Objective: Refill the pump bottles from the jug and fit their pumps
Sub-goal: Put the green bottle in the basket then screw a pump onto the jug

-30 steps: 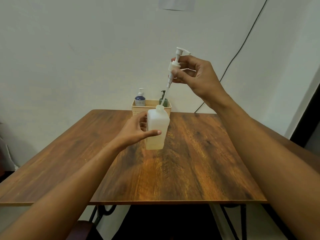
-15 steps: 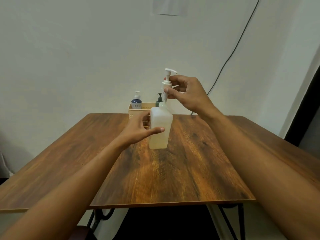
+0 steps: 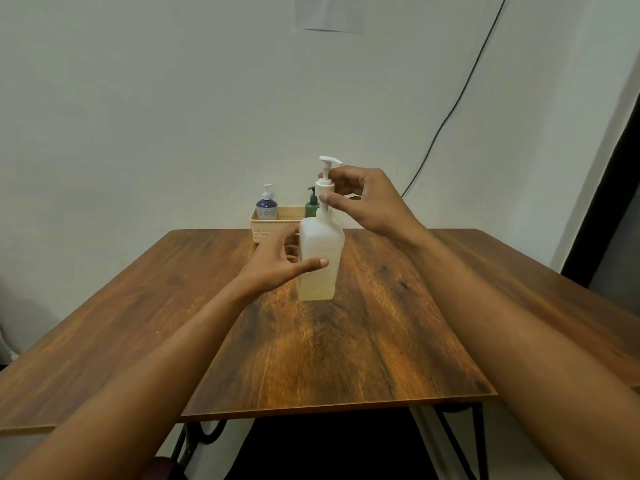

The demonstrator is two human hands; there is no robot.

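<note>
My right hand (image 3: 367, 199), pinching the pump (image 3: 325, 183), has lowered its tube into the bottle (image 3: 320, 261) my left hand (image 3: 277, 263) grips; screwing down comes next.

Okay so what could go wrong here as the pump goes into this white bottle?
1. The pump collar sits above the white bottle neck, not screwed down; it could cross-thread if turned at a tilt.
2. The left hand has a loose grip, thumb across the front, so twisting by the right hand may spin or tip the bottle.
3. A tip before sealing would likely spill liquid on the table.
</note>
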